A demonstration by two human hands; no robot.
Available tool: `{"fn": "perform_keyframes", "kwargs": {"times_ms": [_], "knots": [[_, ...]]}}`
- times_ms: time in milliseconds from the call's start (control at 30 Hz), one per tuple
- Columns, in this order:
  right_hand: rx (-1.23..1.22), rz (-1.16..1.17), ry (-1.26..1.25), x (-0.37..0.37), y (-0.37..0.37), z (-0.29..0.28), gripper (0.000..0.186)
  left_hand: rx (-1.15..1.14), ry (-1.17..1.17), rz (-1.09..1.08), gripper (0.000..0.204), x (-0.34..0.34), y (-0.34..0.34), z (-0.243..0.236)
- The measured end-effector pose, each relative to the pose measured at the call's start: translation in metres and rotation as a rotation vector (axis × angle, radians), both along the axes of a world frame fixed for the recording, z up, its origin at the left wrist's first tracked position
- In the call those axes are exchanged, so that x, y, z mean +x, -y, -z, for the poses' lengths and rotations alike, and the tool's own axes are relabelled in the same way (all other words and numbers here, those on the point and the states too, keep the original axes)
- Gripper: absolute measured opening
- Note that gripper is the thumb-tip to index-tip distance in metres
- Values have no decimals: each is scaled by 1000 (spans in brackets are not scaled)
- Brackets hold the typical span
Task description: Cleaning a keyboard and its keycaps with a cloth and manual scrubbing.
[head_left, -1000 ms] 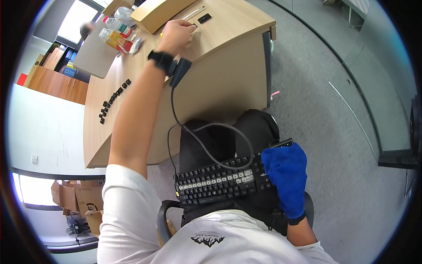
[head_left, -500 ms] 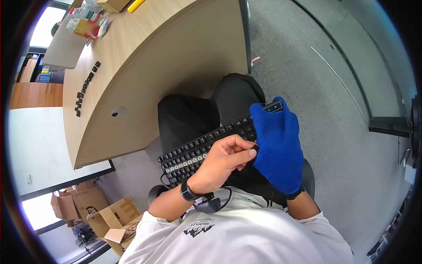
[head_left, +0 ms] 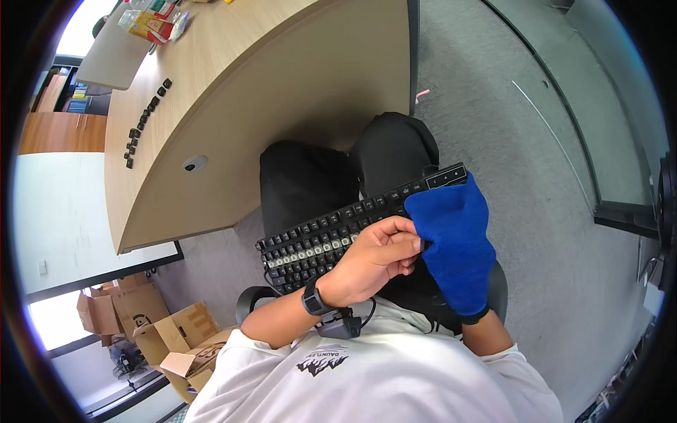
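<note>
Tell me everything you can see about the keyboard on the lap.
The keyboard is black, apparently plastic, with dark keycaps and one row of paler keys. It lies tilted across the seated person's lap, beside the wooden desk. The right hand, in a blue glove, covers its right end; the bare left hand rests over its near edge.

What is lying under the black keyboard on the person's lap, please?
The keyboard rests across the person's black-trousered legs, above a chair. The left hand and blue-gloved right hand cover its right part, so the keys there are hidden.
</note>
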State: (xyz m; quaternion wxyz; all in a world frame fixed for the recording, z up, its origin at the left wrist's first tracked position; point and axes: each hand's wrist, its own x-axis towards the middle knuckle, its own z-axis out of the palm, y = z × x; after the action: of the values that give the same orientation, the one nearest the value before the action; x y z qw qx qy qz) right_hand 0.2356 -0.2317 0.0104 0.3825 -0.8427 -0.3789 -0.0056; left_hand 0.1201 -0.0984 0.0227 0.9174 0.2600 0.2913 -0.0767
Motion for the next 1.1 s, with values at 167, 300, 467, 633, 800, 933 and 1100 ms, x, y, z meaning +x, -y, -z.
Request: {"fn": "perform_keyframes", "kwargs": {"times_ms": [167,300,467,633,800,933,1100], "knots": [[-35,-153,87,2,0,-2,31,187,8,41,16,2,-4,2],[12,-110,-54,-1,-3,-10,30,123,41,-23,16,0,-1,-2],[-199,-163,202,0,0,-14,30,192,-31,50,19,0,1,-1],[-10,-81,-45,-7,2,-2,32,60,43,-2,17,-5,3,6],[-63,-181,198,2,-3,-6,27,86,39,-67,17,-7,5,2],[-111,-181,175,0,-3,-11,22,372,66,-59,18,-9,7,6],[38,-202,21,9,3,-9,22,91,126,-147,20,-6,3,-2]]}}
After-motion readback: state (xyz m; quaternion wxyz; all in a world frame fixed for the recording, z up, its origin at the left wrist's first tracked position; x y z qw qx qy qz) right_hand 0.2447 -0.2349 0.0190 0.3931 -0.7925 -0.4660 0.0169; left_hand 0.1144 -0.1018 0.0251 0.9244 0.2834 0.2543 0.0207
